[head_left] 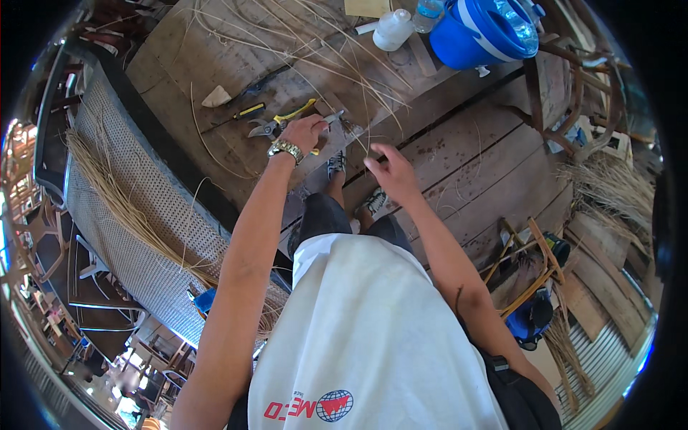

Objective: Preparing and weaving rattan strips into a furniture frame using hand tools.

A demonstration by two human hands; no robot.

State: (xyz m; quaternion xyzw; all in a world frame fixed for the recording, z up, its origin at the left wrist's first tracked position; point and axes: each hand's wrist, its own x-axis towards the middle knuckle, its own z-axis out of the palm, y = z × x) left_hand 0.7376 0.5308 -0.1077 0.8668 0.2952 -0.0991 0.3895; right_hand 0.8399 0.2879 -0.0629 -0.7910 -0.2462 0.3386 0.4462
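My left hand (307,132), with a metal watch on the wrist, is closed on a yellow-handled tool (299,112) whose metal tip (334,116) points right over the wooden workbench (215,143). A pair of pruning shears (261,128) lies just left of that hand. My right hand (387,172) hovers lower right with fingers loosely curled, pinching a thin pale rattan strand (365,136) that runs up toward the bench. More long strands (308,43) fan across the bench top.
A dark tool with a yellow tip (240,115) and a pale wedge (216,96) lie on the bench. A white bottle (393,29) and blue bucket (484,30) stand at the back. A woven cane panel (136,222) with a fibre bundle lies left; wooden frames (530,265) right.
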